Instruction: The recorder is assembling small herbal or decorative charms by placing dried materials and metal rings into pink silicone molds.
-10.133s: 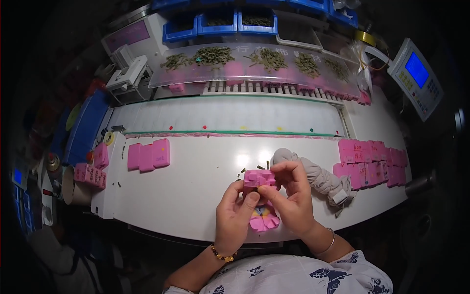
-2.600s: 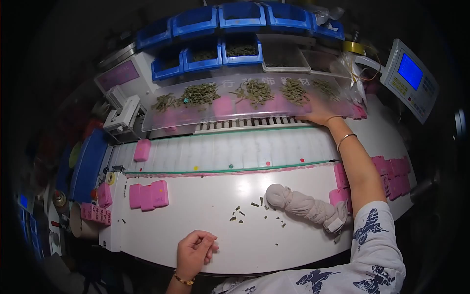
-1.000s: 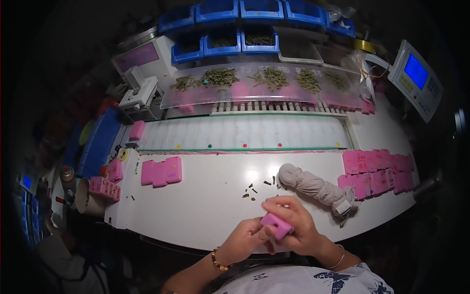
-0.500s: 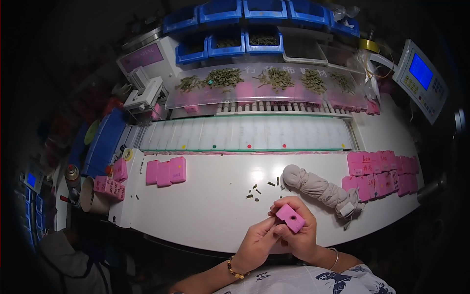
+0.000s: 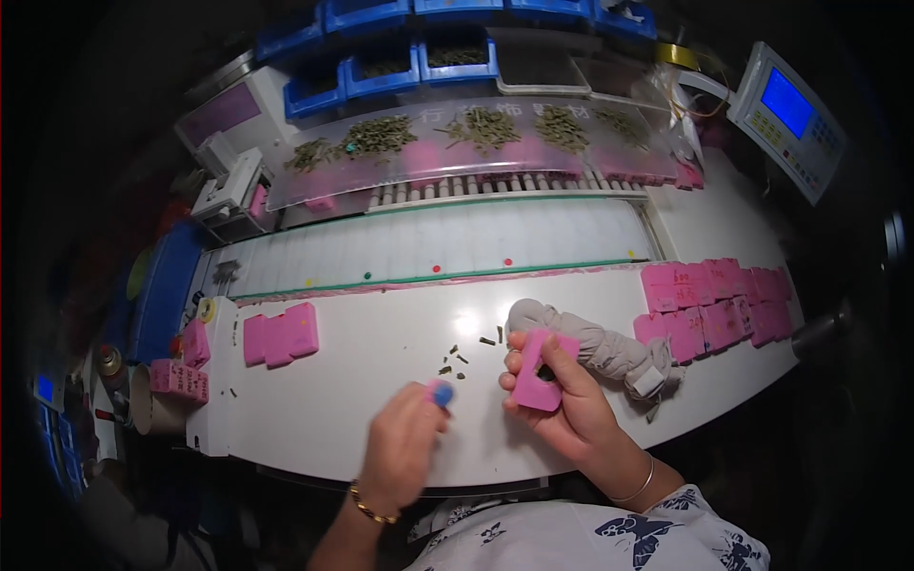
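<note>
The left hand is over the near part of the desk, left of the middle of its front edge, and is smeared by motion. Its fingers close on a small blue-ended piece, with a little pink showing beside the blue; the shape of the rest is hidden in the grip.

The right hand holds a pink block upright and tilted over the desk, farther from the front edge, thumb across its face and fingers wrapped behind. The thumb partly covers a dark hollow in that face; something dark sits inside, but I cannot tell what.

Green fragments lie scattered mid-desk, between the hands and the far edge. A grey cloth bundle lies just beyond the right hand, toward the desk's right end, its near side partly behind the block and fingers. Rows of pink packs fill the right end; three touching pink pieces lie near the far left corner. The top row of blue bins is cut off above, and the lower left corner fades into darkness.
</note>
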`<state>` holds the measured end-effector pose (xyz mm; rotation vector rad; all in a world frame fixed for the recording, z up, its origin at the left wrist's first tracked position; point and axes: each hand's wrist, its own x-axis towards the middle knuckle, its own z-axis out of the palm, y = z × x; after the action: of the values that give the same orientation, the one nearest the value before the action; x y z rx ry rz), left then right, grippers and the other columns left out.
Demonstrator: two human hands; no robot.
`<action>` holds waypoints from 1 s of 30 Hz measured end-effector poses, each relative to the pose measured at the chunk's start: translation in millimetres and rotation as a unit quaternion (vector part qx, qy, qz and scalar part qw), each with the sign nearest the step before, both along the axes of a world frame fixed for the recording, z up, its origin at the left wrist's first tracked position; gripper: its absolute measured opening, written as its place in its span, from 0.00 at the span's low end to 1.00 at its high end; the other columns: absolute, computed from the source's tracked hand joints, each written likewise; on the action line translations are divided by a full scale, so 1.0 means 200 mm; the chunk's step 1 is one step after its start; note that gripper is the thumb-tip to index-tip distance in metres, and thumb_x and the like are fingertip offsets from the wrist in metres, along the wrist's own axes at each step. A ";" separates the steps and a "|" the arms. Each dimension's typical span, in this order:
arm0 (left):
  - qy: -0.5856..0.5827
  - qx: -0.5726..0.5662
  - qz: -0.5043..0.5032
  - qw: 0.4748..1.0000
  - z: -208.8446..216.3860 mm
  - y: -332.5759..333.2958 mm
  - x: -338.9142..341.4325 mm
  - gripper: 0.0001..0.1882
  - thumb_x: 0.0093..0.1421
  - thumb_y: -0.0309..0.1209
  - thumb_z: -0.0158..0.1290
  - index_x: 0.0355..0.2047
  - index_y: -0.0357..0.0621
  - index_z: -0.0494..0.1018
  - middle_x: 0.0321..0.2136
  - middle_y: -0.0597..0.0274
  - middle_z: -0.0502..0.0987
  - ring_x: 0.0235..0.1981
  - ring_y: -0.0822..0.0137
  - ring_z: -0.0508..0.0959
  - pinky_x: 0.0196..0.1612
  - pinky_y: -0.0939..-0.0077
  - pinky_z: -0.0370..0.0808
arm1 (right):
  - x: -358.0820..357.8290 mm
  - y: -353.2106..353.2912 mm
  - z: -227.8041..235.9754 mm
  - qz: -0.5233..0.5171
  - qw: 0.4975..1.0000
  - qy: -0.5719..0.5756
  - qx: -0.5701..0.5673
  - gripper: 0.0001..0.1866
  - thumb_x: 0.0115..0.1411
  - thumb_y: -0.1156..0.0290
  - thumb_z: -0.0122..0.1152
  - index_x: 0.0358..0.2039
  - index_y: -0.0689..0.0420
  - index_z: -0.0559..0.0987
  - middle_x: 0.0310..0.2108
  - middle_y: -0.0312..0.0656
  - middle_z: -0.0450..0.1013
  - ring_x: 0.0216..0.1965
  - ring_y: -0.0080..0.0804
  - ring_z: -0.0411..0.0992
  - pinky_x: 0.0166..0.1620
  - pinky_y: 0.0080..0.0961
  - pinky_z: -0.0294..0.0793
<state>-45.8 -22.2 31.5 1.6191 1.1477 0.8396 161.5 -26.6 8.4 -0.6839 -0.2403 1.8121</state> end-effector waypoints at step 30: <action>-0.087 -0.101 -0.041 0.990 -0.08 -0.07 0.01 0.12 0.51 0.22 0.63 0.34 0.32 0.73 0.32 0.56 0.78 0.33 0.71 0.80 0.38 0.79 0.79 | -0.01 -0.10 -0.07 0.062 0.720 -0.577 0.380 0.27 0.45 0.70 0.73 0.47 0.60 0.75 0.40 0.44 0.72 0.41 0.35 0.72 0.45 0.27 0.71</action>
<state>-44.0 -36.9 14.6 1.3892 1.0029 0.7683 159.8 -46.4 -5.7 -1.0933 -1.7831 0.9642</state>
